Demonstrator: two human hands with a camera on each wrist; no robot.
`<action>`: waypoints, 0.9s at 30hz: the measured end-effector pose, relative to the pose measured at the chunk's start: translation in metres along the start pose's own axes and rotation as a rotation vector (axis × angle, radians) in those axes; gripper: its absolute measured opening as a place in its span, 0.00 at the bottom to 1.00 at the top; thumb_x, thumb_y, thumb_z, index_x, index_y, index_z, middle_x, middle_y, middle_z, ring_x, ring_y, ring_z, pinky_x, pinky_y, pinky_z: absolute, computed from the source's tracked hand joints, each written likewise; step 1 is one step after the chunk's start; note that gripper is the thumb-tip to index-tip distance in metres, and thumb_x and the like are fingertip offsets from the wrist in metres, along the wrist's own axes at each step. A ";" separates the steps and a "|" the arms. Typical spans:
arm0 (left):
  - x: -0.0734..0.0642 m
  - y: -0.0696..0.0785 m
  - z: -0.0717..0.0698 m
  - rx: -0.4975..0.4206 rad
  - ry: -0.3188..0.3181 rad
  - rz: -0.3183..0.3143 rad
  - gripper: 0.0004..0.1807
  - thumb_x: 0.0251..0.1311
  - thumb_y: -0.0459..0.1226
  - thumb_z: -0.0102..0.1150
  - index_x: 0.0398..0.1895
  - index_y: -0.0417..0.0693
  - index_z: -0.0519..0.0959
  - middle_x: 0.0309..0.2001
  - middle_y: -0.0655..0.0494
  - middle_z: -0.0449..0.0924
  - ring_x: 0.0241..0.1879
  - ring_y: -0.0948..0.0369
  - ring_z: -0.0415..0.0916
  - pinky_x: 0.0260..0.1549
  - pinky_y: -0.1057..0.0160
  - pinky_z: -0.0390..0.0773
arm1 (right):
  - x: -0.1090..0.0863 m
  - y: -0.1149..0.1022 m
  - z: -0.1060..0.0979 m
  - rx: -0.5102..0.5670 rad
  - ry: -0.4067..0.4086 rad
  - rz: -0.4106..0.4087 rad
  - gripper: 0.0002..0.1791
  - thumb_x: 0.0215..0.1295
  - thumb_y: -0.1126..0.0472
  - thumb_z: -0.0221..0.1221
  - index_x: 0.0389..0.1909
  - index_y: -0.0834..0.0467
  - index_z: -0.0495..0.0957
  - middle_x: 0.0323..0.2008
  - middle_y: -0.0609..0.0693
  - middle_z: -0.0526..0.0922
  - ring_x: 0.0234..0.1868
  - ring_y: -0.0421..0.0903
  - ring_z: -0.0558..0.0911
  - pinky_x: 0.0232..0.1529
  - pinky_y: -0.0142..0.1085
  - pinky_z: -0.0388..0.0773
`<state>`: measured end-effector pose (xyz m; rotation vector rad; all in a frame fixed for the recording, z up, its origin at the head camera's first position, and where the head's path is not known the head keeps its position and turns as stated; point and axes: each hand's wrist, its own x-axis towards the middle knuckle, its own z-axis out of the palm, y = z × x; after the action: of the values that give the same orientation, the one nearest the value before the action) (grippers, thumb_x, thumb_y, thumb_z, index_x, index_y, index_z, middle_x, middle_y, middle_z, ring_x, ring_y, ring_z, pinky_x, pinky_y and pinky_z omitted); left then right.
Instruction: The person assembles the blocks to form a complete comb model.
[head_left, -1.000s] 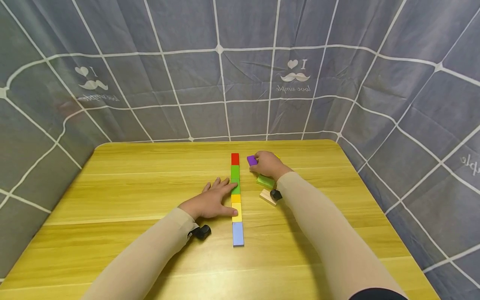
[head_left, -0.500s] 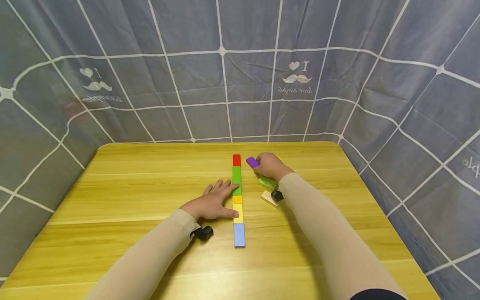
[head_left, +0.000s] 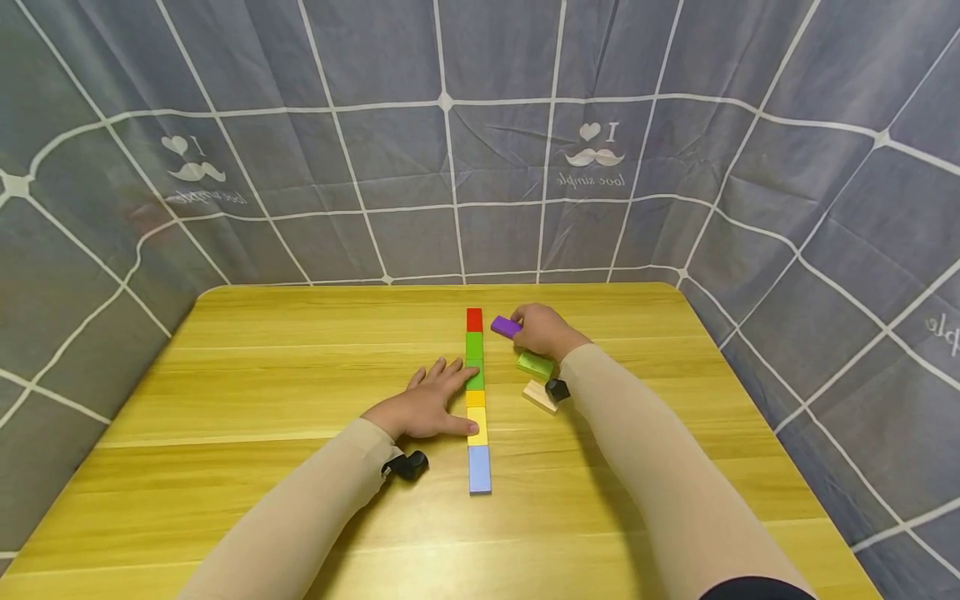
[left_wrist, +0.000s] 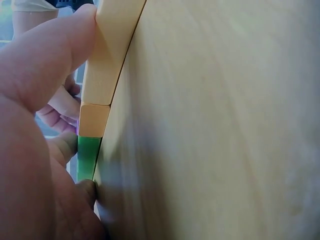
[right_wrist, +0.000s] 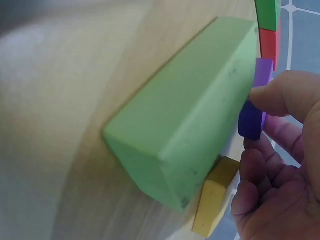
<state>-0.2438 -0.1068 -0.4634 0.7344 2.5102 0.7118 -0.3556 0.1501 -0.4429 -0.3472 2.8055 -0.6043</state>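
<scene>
A straight row of blocks runs down the middle of the table in the head view: red point(head_left: 474, 319), two green blocks point(head_left: 474, 344), a small orange block point(head_left: 476, 398), a yellow block point(head_left: 478, 414) and a light blue block point(head_left: 480, 471). My left hand point(head_left: 422, 410) lies along the row's left side, fingers spread, index fingertip on the nearer green block and thumb on the yellow one. To the right of the red end, my right hand point(head_left: 550, 331) pinches a purple block point(head_left: 504, 326) between thumb and fingers. A small gap separates it from the row.
A light green block point(head_left: 536, 365) and a bare wood block point(head_left: 540, 397) lie beneath my right wrist. Another yellow block point(right_wrist: 216, 197) shows beside the green one in the right wrist view. A grey checked curtain point(head_left: 495, 150) hangs round the wooden table point(head_left: 300, 333).
The purple block has turned in my right hand's fingers, so its long side now points more across the table. My left hand stays in place on the row.
</scene>
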 end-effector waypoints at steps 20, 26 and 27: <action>0.000 -0.005 0.002 0.016 0.000 -0.005 0.55 0.63 0.65 0.65 0.87 0.63 0.49 0.87 0.48 0.36 0.86 0.45 0.26 0.82 0.37 0.28 | 0.027 -0.006 -0.006 -0.091 -0.030 -0.088 0.23 0.71 0.71 0.54 0.65 0.64 0.79 0.59 0.60 0.84 0.53 0.53 0.82 0.66 0.45 0.78; 0.000 -0.006 0.001 0.001 -0.002 -0.007 0.55 0.62 0.64 0.66 0.87 0.63 0.49 0.87 0.48 0.36 0.86 0.45 0.26 0.81 0.37 0.28 | 0.032 -0.005 -0.005 -0.085 -0.034 -0.100 0.25 0.69 0.73 0.51 0.65 0.64 0.79 0.60 0.61 0.84 0.55 0.54 0.82 0.68 0.46 0.78; 0.000 -0.006 0.001 0.000 -0.003 -0.007 0.56 0.62 0.64 0.66 0.87 0.63 0.49 0.87 0.48 0.36 0.86 0.45 0.26 0.81 0.37 0.28 | 0.032 -0.004 -0.004 -0.080 -0.034 -0.102 0.25 0.68 0.74 0.50 0.65 0.64 0.79 0.60 0.60 0.84 0.55 0.54 0.82 0.69 0.46 0.77</action>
<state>-0.2449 -0.1107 -0.4676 0.7258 2.5085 0.7075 -0.3865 0.1390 -0.4435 -0.5142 2.7984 -0.5038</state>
